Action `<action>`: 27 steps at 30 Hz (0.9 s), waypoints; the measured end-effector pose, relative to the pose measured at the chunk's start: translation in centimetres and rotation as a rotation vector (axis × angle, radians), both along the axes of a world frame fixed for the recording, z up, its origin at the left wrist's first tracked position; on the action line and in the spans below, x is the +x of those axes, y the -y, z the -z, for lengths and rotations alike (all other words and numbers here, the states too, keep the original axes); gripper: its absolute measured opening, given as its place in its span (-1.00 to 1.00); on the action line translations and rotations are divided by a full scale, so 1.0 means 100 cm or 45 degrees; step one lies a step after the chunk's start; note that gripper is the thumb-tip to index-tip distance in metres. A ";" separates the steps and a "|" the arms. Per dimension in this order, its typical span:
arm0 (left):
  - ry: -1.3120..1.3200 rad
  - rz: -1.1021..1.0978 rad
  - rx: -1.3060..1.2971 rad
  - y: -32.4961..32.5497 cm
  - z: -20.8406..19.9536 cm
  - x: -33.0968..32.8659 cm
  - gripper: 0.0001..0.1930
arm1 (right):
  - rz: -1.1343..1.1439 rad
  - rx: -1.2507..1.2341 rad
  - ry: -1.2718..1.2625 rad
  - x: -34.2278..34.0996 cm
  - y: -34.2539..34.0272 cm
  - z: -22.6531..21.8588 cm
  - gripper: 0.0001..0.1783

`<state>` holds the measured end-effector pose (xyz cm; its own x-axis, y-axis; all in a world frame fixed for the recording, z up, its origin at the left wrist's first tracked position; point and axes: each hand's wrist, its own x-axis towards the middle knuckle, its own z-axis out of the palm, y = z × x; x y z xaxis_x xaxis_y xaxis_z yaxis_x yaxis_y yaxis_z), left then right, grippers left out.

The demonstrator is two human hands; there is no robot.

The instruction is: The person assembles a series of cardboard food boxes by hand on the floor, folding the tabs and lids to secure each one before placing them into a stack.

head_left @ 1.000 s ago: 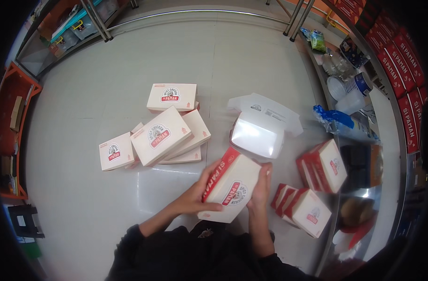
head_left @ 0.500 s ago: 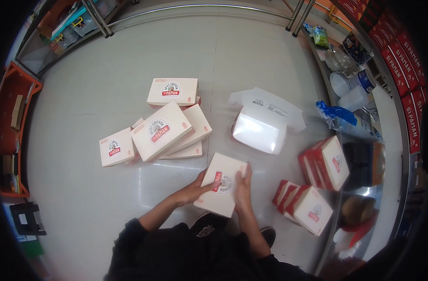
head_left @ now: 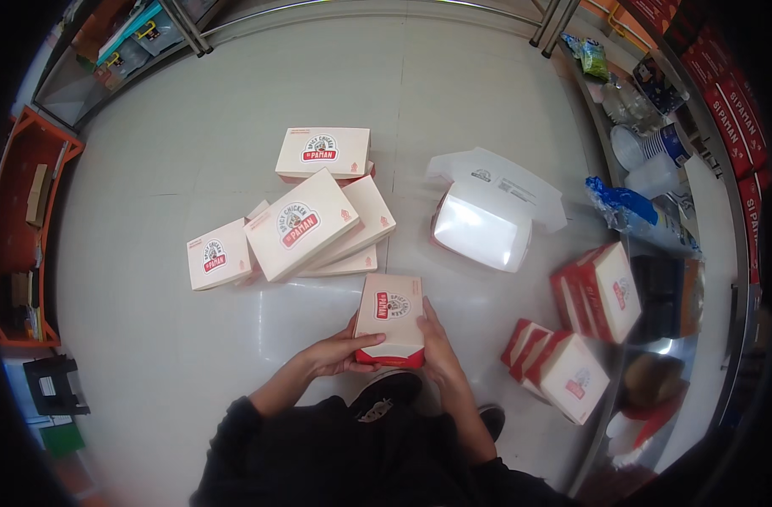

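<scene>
Between my two hands is a closed cream food box (head_left: 393, 308) with a red lower side facing me and a round printed badge on its lid. My left hand (head_left: 342, 351) grips its left side, thumb on the lid and fingers beneath. Along the right side lies my right hand (head_left: 439, 346), fingers pressed to the box wall. Beyond it on the left, a loose pile of closed cream boxes (head_left: 301, 221) rests on the floor. Farther right stands an opened box (head_left: 481, 230) with a shiny white inside and its lid folded back.
Several red-and-cream boxes (head_left: 590, 296) are stacked in two groups at the right. Behind them a metal shelf holds blue cups (head_left: 666, 145) and a blue plastic package (head_left: 627, 207). An orange cabinet (head_left: 33, 228) is at the left. My shoe (head_left: 386, 393) is just below the held box.
The held box has been turned and tilted, so its red side now faces me. My left hand has shifted its hold lower on the box. The whole view has shifted slightly.
</scene>
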<state>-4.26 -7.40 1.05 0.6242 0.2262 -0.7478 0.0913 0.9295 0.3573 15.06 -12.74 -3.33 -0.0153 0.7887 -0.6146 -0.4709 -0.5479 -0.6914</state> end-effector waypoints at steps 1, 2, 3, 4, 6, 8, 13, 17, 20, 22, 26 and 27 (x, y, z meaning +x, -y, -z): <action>-0.022 -0.010 0.022 0.000 0.002 0.000 -0.15 | -0.012 0.018 0.013 0.000 0.001 0.005 -0.34; -0.023 -0.007 0.021 0.001 0.001 -0.001 -0.15 | -0.023 0.037 0.026 0.000 0.003 0.009 -0.36; -0.023 -0.011 -0.017 0.004 0.001 -0.003 -0.15 | -0.011 0.037 0.033 0.002 0.007 0.011 -0.36; -0.021 -0.016 -0.047 0.005 0.001 -0.006 -0.16 | -0.221 0.156 0.279 0.002 0.010 0.012 -0.36; -0.027 0.038 0.022 0.010 0.014 -0.032 -0.20 | -0.525 0.352 0.665 0.004 0.019 0.016 -0.40; -0.106 0.057 0.136 0.011 0.043 -0.082 -0.24 | -0.530 0.302 0.833 0.016 0.010 0.002 -0.45; -0.410 -0.035 0.442 0.005 0.056 -0.140 -0.22 | 0.676 0.294 1.571 0.076 -0.026 0.005 -0.69; -1.601 0.618 1.024 0.002 0.058 -0.132 -0.21 | 0.908 0.202 2.157 0.145 -0.073 0.027 -0.70; -1.244 0.483 1.700 -0.018 -0.001 -0.053 -0.43 | 0.640 0.051 1.823 0.162 -0.087 0.024 -0.72; -0.869 0.416 1.781 -0.039 -0.016 0.005 -0.57 | 0.643 0.053 1.884 0.168 -0.090 0.028 -0.76; -0.816 0.204 2.373 -0.107 0.026 0.111 -0.63 | 0.537 0.032 2.030 0.162 -0.094 0.029 -0.83; -0.930 0.171 2.373 -0.126 0.040 0.134 -0.66 | 0.545 0.046 2.037 0.158 -0.097 0.028 -0.83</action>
